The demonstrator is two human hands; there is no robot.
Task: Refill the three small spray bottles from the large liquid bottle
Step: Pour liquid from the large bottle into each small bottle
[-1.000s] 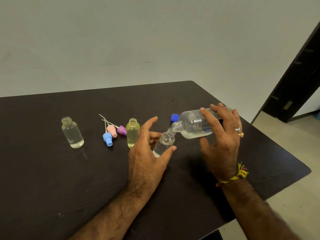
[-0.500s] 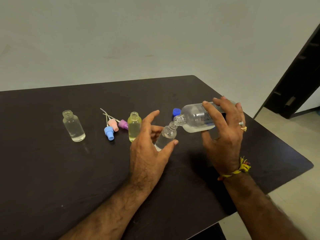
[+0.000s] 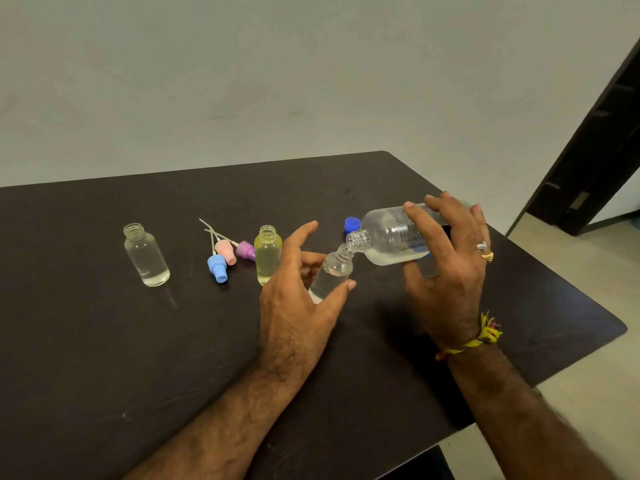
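1. Left hand (image 3: 298, 306) pinches the small bottle (image 3: 330, 275) tilted, mouth toward the pour.
2. Right hand (image 3: 446, 271) wraps the big bottle (image 3: 391, 237), tipped so their necks meet (spill control).

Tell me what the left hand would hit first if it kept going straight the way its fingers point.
Probably the blue cap lying on the table. The left hand points up and right past the tilted small bottle it holds; depth is unclear, so it could pass beside the cap.
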